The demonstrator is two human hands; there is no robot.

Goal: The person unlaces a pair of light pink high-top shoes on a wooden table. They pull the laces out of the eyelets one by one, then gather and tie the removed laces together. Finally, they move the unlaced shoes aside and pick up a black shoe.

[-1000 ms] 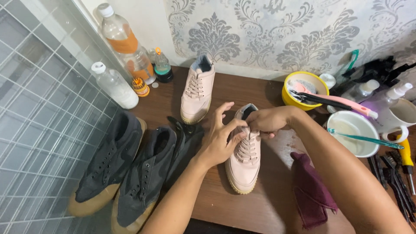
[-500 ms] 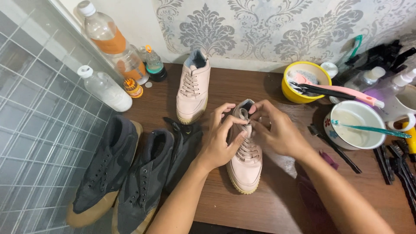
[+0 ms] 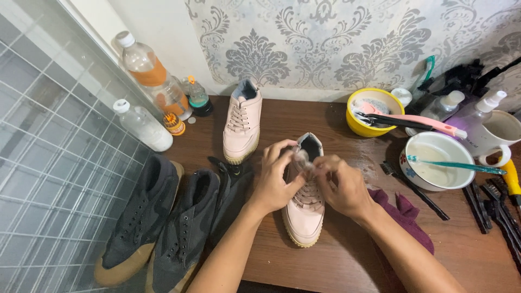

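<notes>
Pink shoe [image 3: 305,214] lies lengthwise, toe toward the person, heel toward the wall; left hand [image 3: 274,182] and right hand [image 3: 342,187] pinch its laces [image 3: 307,190]

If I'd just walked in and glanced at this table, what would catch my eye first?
Most likely the two hands, the left hand and right hand, meeting over the laces of a pale pink shoe at the middle of the brown table. Its twin, the second pink shoe, stands behind it near the wall, and a pair of dark grey shoes lies at the left.
</notes>
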